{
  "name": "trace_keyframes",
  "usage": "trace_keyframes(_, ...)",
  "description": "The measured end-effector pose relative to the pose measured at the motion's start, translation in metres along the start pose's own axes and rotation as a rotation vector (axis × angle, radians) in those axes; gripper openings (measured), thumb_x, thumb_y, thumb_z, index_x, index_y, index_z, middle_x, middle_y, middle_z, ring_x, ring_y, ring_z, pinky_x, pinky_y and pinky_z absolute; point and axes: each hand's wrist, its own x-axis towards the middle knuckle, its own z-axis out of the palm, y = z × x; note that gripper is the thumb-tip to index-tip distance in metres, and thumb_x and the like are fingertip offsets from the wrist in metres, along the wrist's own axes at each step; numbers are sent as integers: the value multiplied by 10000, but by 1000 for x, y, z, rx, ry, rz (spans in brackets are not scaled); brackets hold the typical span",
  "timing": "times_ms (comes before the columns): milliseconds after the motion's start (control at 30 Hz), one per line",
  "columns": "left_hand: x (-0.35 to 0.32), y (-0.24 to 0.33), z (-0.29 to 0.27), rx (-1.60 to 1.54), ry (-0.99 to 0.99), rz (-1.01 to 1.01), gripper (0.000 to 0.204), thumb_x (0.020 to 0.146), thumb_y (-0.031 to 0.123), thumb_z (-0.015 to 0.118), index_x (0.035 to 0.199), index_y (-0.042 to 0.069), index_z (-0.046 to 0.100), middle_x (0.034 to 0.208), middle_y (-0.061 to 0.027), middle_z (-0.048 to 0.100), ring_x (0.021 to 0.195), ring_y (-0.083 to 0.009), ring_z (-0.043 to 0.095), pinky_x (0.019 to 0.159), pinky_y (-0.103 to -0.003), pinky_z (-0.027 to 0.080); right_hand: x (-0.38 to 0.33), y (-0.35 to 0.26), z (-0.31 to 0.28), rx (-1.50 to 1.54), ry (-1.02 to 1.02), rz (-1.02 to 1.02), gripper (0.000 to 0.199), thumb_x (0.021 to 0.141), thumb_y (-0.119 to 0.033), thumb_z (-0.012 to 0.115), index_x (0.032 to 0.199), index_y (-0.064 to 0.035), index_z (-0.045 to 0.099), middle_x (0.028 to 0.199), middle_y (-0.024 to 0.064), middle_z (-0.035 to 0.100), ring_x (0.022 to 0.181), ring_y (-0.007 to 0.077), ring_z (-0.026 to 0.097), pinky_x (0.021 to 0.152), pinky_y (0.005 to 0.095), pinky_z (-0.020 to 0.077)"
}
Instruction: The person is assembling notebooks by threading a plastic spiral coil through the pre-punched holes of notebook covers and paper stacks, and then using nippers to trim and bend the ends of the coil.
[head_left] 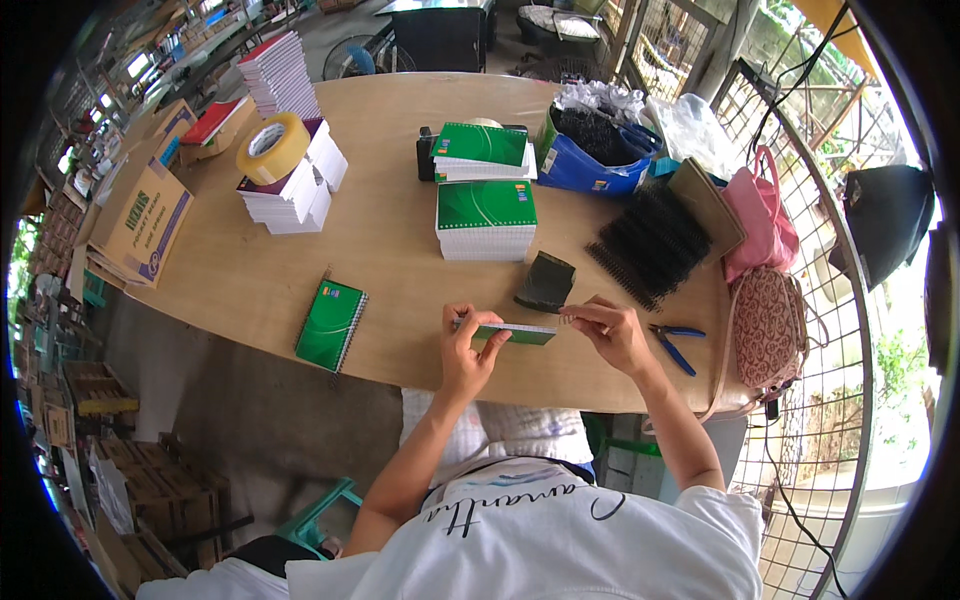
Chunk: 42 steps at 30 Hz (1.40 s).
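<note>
Near the table's front edge, my left hand (468,352) is closed on a small green-covered notepad (528,336), held edge-up with its white page edge on top. My right hand (618,338) pinches a thin, dark spiral wire (566,318) by the notepad's right end. How far the wire runs through the pad is too small to tell. Just beyond the hands stands a dark, curved block (546,282). Blue-handled pliers (676,350) lie right of my right hand. Off to the left rests a spiral-bound green notebook (332,324).
Green-covered pads (487,222) are stacked mid-table. A pile of black spiral coils (655,240) lies right, below a blue container (595,172). Tape (273,148) sits on a white pad stack (288,208) at left, near a cardboard box (142,222). Pink bag (760,215) and patterned pouch (770,325) line the right edge.
</note>
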Motion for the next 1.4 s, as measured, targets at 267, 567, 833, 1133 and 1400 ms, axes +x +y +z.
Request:
trace_keyframes(267, -4, 3, 1, -7, -7, -28, 225, 798, 170, 790, 916, 59, 633, 952, -100, 508, 926, -261, 488, 804, -384, 428, -4, 12, 11, 231, 33, -142, 237, 795, 25, 723, 1008, -75, 747, 905, 90, 694, 739, 212, 664, 665, 312, 536)
trace_keyframes(567, -7, 5, 1, 30, 17, -44, 218, 816, 170, 777, 920, 60, 621, 954, -95, 515, 967, -267, 484, 816, -386, 425, -4, 12, 11, 191, -10, -215, 196, 815, 10, 698, 999, -50, 724, 927, 108, 681, 772, 248, 652, 658, 349, 508)
trace_keyframes(833, -8, -1, 1, 32, -3, -36, 226, 812, 169, 778, 927, 57, 620, 916, -99, 494, 917, -263, 473, 768, -379, 423, -3, 0, 7, -90, -66, -247, 187, 840, -40, 686, 1026, -53, 672, 901, 123, 638, 775, 273, 645, 651, 394, 508)
trace_keyframes(1133, -7, 2, 0, 54, -23, -53, 250, 814, 204, 782, 919, 54, 612, 956, -103, 506, 953, -263, 478, 804, -378, 414, 2, -13, 4, -205, -190, -130, 233, 884, -225, 654, 1066, -81, 646, 1015, 87, 642, 956, 299, 632, 731, 422, 517)
trace_keyframes(1400, -2, 13, 4, 94, -12, 22, 422, 725, 298, 853, 937, 55, 581, 913, -81, 519, 903, -262, 475, 777, -393, 418, 53, 39, 10, -524, -72, -283, 467, 852, -421, 677, 1173, -82, 683, 1144, 200, 634, 1165, 318, 547, 942, 446, 472)
